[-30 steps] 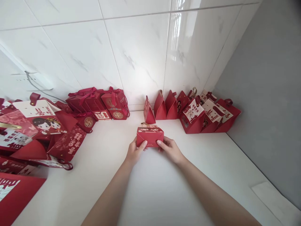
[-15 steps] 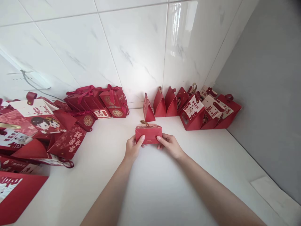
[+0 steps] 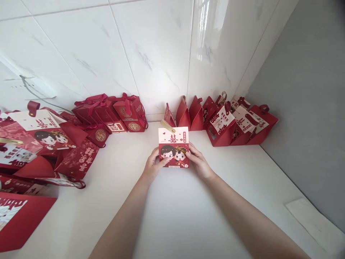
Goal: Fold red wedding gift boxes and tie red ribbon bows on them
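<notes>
Between both hands I hold a small red and white gift box (image 3: 174, 138), its front facing me. Two cartoon figures are printed on its red lower part, and a gold strap loops at its top. My left hand (image 3: 155, 163) grips the left side, thumb across the front. My right hand (image 3: 198, 162) grips the right side, its thumb on the front edge; its other fingers are partly hidden behind the box. Just behind the held box stands a red triangular gift box (image 3: 168, 114), partly covered by it.
Two red triangular boxes (image 3: 182, 114) stand against the tiled wall (image 3: 156, 54). More handled gift boxes (image 3: 221, 126) cluster at the right, by a grey panel (image 3: 304, 118). Ribbon-tied boxes (image 3: 94, 109) stand back left. A pile of gift boxes (image 3: 72, 162) covers the white table's left side.
The gift box has been turned in my hands: its plain red bottom faced me before, and now its printed front does. Both hands still hold it in nearly the same place.
</notes>
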### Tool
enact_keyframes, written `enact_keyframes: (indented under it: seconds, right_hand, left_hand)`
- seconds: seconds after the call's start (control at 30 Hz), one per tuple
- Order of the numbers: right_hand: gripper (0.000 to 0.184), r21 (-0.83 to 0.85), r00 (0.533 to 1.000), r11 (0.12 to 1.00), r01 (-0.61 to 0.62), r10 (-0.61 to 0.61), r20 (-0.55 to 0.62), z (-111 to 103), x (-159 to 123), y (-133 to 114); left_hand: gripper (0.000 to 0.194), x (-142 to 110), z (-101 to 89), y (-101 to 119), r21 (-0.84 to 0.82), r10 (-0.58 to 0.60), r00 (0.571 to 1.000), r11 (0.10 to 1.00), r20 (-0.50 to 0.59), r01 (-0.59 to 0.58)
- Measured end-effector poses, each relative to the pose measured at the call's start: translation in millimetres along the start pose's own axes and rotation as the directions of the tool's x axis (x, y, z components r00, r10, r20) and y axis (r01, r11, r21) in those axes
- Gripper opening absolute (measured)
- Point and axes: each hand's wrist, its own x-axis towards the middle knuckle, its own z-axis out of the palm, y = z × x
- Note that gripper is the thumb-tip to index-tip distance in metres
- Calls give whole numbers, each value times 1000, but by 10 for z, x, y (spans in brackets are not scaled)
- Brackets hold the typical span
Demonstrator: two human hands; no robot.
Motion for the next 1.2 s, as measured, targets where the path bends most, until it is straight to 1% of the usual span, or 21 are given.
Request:
enact_keyframes:
  seconds: [0.07,0.1,0.17,0.23,0.3,0.47,0.7,0.9,1.0,1.03,1.07,1.1,1.13,1.17,1.2]
  right_hand:
    - [46,-15,1000,1000,23,-23,17,-19,21,18]
    - [46,3,999,1000,26,-26,22,-23,30,26]
    - [44,40,1000,999,11,-12,18,-22,42,37]
    - [38,90,1000,996,-4,2,19,-16,45,44]
    - [32,134,1000,991,-19,17,20,-16,45,48]
    - [23,164,998,985,-56,57,0,-31,44,53]
    - [22,161,998,985,-62,63,-1,-27,43,31]
    - [25,134,997,989,-69,71,-10,-31,45,41]
    - [26,118,998,991,-66,68,-14,-38,42,65]
    - [26,112,998,992,-64,66,-15,-39,41,73]
    - [26,106,998,992,-63,65,-16,-40,41,80]
    - [26,99,998,993,-64,66,-17,-38,40,86]
    - [27,91,998,994,-65,67,-17,-36,41,89]
    - [28,84,998,994,-67,69,-17,-32,42,91]
    - [29,77,997,995,-69,71,-16,-28,44,91]
  left_hand:
    - [49,7,15,-10,58,48,996,997,-71,-44]
    - [50,13,19,-14,65,50,995,997,-91,-44]
    - [48,26,22,-16,12,0,995,1000,-96,1]
    - [44,37,22,-11,-72,-63,993,996,-99,56]
    - [41,45,22,-1,-119,-97,988,989,-120,82]
    - [42,47,38,24,-124,-133,980,986,-147,115]
    - [41,49,52,-21,-128,-120,980,987,-160,100]
    - [41,53,39,-65,-78,-105,979,993,-174,93]
    - [43,40,80,-121,-69,-108,984,993,-141,99]
    - [46,36,97,-119,-53,-90,983,995,-159,82]
    - [51,35,107,-90,-14,-39,976,999,-214,36]
    - [57,35,104,-25,57,57,953,997,-297,-42]
    - [64,36,82,82,156,194,903,977,-383,-143]
    - [71,36,38,233,276,355,815,928,-459,-250]
    - [78,33,-30,421,388,505,710,856,-490,-342]
